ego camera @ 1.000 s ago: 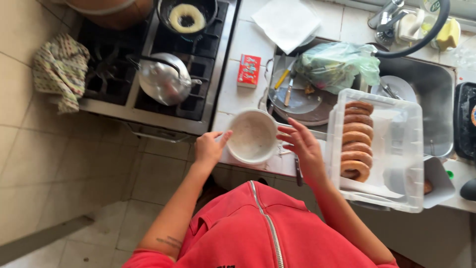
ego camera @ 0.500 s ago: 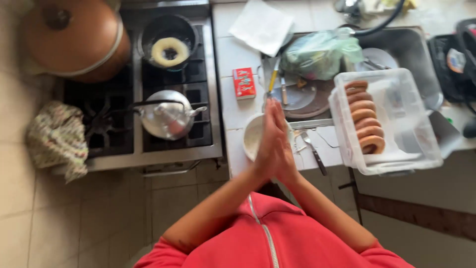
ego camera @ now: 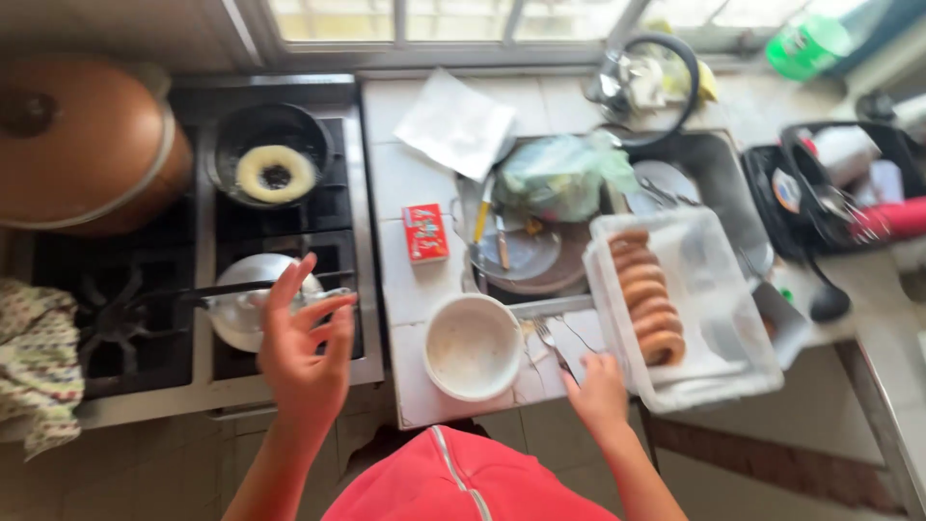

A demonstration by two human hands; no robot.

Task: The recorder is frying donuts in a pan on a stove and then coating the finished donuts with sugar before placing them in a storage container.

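White tiles cover the counter (ego camera: 395, 193) between the stove and the sink. On the near part of it sits a white bowl (ego camera: 474, 346), round and almost empty, with a few crumbs or smears inside.

The right hand (ego camera: 598, 394) rests at the near edge of the counter, just right of the bowl. Its fingers (ego camera: 582, 370) point to the far side and touch flat things lying there, beside a fork (ego camera: 547, 338). It is not wrapped around anything that I can see.

The left hand (ego camera: 302, 349) is up in the air over the near edge of the stove (ego camera: 207, 371). It is open, with the fingers spread, and it holds nothing. Under it, a little farther away, is a shiny metal pot (ego camera: 253, 307) with a long dark handle (ego camera: 207, 290) that sticks out to the left.

On the far burner is a black pan (ego camera: 273, 154) with a pale ring of dough (ego camera: 276, 173) in it. A big brown lid (ego camera: 82, 145) fills the far left corner. A spotted cloth (ego camera: 37, 362) hangs at the near left.

Right of the bowl is a clear plastic box (ego camera: 714, 318). A row of brown rings (ego camera: 648, 294) lies in it. A small red box (ego camera: 424, 233) lies on the tiles farther back. A white paper (ego camera: 455, 123) lies at the far side. A green bag (ego camera: 559, 178) sits on plates by the sink.

The person wears a red top (ego camera: 463, 482).
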